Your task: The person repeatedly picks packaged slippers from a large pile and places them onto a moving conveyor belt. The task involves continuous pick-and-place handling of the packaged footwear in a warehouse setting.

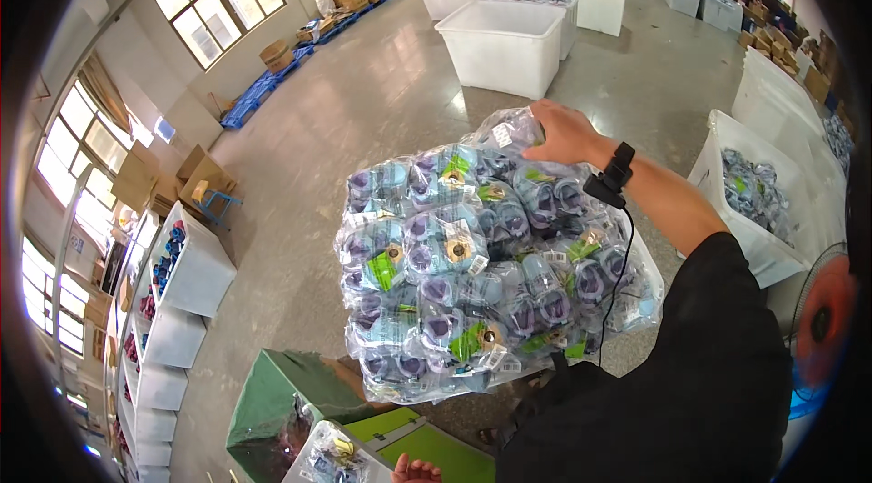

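Observation:
My right hand point(565, 133) reaches over the far edge of a large pile, its fingers closed on a clear plastic bag point(510, 130) with a white label. The pile point(445, 256) is made of many clear bags holding pale-blue and purple items that look like small shoes. Green tags and barcode labels show through the plastic. These bags heap above the rim of a white bin point(647, 269). At the lower edge, only the fingers of my left hand point(416, 469) show, slightly curled and apart with nothing visible in them, near a white container of bagged items point(338, 460).
A green-covered box point(272, 401) and a bright green panel point(427, 447) stand near left. White bins line the left point(195, 265), the far side point(504, 47) and the right point(713, 160). A fan point(822, 319) is close on my right. Blue pallets point(259, 97) lie along the wall.

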